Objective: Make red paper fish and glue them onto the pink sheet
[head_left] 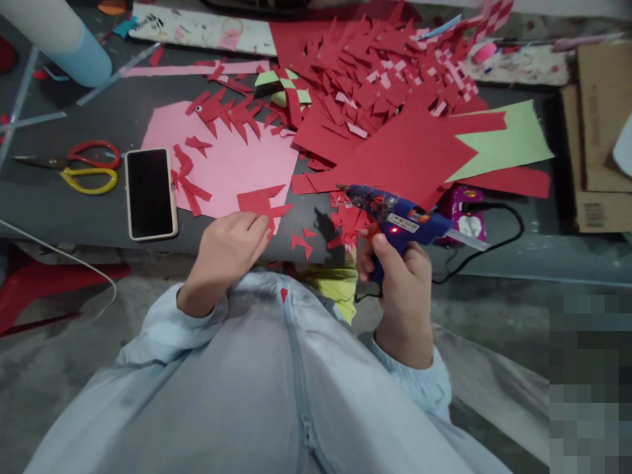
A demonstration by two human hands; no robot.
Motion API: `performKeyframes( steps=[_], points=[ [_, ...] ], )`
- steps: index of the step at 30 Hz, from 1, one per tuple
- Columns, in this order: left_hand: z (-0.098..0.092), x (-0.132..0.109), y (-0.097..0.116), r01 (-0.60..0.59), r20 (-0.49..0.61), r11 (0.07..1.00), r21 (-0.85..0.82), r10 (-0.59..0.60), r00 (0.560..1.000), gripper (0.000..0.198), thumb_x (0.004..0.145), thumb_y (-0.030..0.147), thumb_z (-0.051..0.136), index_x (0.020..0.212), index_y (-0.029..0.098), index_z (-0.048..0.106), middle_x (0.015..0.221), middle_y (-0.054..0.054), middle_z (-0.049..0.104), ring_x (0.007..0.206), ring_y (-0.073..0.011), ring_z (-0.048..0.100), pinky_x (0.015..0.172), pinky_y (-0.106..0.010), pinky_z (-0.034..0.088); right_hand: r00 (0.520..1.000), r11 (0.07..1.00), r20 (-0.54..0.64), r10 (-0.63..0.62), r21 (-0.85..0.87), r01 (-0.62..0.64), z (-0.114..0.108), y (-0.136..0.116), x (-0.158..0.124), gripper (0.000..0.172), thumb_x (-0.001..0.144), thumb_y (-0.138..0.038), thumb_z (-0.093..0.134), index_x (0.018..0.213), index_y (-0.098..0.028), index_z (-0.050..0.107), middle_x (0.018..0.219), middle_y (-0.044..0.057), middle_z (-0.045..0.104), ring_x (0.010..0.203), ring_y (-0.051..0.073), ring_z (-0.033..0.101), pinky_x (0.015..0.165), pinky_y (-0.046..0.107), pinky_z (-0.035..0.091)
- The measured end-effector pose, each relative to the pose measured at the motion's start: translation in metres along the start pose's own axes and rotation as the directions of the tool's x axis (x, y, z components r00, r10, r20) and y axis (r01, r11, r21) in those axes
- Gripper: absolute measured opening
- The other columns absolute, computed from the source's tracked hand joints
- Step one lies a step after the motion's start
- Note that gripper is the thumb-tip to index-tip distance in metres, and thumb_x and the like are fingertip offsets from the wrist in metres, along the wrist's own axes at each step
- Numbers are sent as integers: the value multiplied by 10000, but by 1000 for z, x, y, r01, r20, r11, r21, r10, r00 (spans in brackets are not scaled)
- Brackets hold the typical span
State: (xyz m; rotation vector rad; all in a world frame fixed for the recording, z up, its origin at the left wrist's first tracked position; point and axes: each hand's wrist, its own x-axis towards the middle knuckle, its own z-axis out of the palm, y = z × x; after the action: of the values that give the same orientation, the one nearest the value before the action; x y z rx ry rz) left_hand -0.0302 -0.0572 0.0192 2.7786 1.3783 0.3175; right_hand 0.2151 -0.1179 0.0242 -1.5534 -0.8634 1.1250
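Note:
My right hand (402, 276) is wrapped round the handle of a blue glue gun (409, 220), its nozzle pointing left over the table and a red light lit on its side. A clear glue stick (469, 240) sticks out of its back end. At the table's front edge, my left hand (230, 247) has its fingers closed on a red paper cutout (254, 203) with pointed strips. That cutout lies partly over a pink paper sheet (237, 164). Other red paper figures (212, 113), one with a small eye, rest on the sheet.
Left of the sheet lie a phone (151, 193) and scissors (91, 168) with red and yellow handles. Red paper pieces (365, 72) are heaped at the back. Cardboard (605, 118) stands at right, near a purple device (464, 214) with a black cable (518, 230). Below left is a red stool (29, 289).

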Motion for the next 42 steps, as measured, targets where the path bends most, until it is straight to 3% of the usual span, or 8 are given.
performKeyframes(
  steps=[3,9,16,20,24,29,32,42],
  points=[
    [12,4,3,-20,20,1000,-20,21,1000,298,995,232,410,1076,123,675,1019,-130,721,934,-233,653,791,-346,506,1000,1000,7,5,-26,-4,0,0,0,396,829,-530,686,638,-240,497,492,-46,453,413,107,427,383,271,334],
    [31,12,12,-1,57,999,-43,4,998,359,992,210,407,1257,91,619,1195,-156,698,1056,-249,633,892,-367,515,1000,999,23,-1,-34,1,-1,3,1,379,870,-493,659,643,-232,504,499,-45,466,426,100,431,392,262,330],
    [25,17,10,-72,167,997,-26,75,983,432,986,203,425,1400,167,542,1407,-122,617,1029,-258,645,840,-414,531,1000,1000,29,9,-14,-8,-4,8,3,312,885,-461,658,698,-235,552,512,-43,474,440,108,436,409,273,333],
    [20,17,6,-111,-24,990,-86,110,994,406,996,222,449,1384,206,566,1400,-106,628,1135,-238,635,947,-398,519,1000,1000,31,1,-14,0,-3,6,3,322,880,-467,659,687,-231,555,506,-44,474,428,106,433,403,274,323],
    [16,15,5,-162,-219,973,-167,124,968,417,995,200,468,1394,277,563,1347,-77,669,1189,-202,633,962,-363,532,1000,1000,21,-8,-10,8,-2,5,4,382,868,-479,669,619,-224,531,491,-38,470,413,102,438,396,274,324],
    [13,15,8,-264,-508,962,-64,196,839,443,965,164,532,1384,304,568,1213,-45,737,1046,-167,691,847,-295,564,1000,1000,5,-3,1,3,-3,7,3,378,852,-476,690,618,-221,538,485,-42,475,400,97,435,377,268,323],
    [7,17,10,-286,-556,958,-6,234,798,409,943,148,570,1333,265,608,1168,-42,752,998,-164,702,811,-281,567,1000,1000,-1,-5,6,5,-3,6,1,360,856,-468,688,637,-224,539,493,-44,481,404,100,442,377,268,330],
    [-4,16,13,-356,-577,933,46,316,753,330,925,145,613,1245,221,641,1132,-39,753,1007,-158,705,842,-277,566,998,998,4,-57,-20,57,3,-1,-5,354,875,-439,679,660,-233,488,503,-57,475,422,97,447,397,266,333]
  ],
)
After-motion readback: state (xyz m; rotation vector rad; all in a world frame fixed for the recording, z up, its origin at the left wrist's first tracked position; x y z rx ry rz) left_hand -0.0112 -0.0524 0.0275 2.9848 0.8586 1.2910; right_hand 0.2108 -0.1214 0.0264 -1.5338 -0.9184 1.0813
